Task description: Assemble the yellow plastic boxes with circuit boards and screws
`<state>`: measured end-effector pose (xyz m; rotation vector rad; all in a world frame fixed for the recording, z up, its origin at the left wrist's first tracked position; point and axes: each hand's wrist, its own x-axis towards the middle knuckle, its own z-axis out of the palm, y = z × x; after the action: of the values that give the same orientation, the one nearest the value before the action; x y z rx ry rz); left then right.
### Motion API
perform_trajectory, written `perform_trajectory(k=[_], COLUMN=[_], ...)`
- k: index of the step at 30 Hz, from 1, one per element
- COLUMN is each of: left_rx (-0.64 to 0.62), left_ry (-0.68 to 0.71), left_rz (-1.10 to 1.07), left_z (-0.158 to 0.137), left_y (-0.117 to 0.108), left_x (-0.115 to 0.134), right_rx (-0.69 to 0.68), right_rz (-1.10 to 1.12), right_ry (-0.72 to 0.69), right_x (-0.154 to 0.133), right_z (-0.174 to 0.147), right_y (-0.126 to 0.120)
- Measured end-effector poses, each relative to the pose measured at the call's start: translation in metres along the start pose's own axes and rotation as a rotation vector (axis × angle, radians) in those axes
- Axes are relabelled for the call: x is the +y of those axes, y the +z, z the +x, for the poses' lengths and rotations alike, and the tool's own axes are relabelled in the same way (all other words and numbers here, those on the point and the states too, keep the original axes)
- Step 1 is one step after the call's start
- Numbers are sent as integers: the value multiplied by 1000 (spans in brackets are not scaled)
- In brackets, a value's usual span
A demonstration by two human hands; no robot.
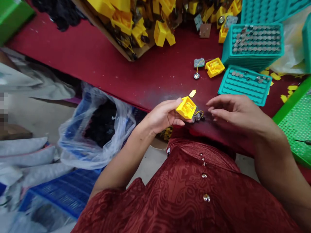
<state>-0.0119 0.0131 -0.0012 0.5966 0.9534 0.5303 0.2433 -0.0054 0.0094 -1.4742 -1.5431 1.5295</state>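
My left hand (166, 115) is closed around a yellow plastic housing (186, 107), gripping it at its left side with the open face up. Thin wires run from the housing to a small dark part (199, 117) at its lower right. To the right of it, my right hand (234, 108) hovers over the table, fingers slightly curved, thumb and fingertips a little apart, with nothing visible between them. A small flat yellow piece (192, 93) lies just beyond the housing. Farther back lies a second yellow housing (215, 67), beside a circuit board (199, 62) and a small round speaker-like disc (196, 76).
Teal trays (252, 60) of button cells are stacked at the back right, with one loose teal tray (243, 92) in front. A cardboard box (109, 35) of yellow housings stands at the back. A green basket (296, 123) is at right; a plastic-lined blue crate (70, 129) stands lower left.
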Motion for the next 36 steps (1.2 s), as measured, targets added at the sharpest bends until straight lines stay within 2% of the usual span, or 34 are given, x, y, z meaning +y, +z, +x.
perform_trajectory(k=[3,6,10,14,20,23,27,32,36], left_rx=[44,69,83,112,142,119,72,6,-73], left_ry=[44,89,93,65,49,62,68,32,-71], left_rz=[59,117,155,148,155,169,155,162,120], left_z=[-3,-4,-4,0,5,11,20,21,15], left_y=[6,11,16,18,20,22,32,56,65], left_x=[3,7,11,10,9,6,1,0,-5], right_rx=[84,80,196,288,237,265,294,349,404], right_rz=[-249,-442,-545,-375,125,327,414,497,403], right_ry=[-137,-202,-265,-269,-34,37,44,85,34], right_x=[7,15,26,28,18,19,29,38,45], right_z=[-2,-6,-9,-11,-19,-28,-44,-62,-71], right_y=[6,18,32,31,20,12,1,-10,-8])
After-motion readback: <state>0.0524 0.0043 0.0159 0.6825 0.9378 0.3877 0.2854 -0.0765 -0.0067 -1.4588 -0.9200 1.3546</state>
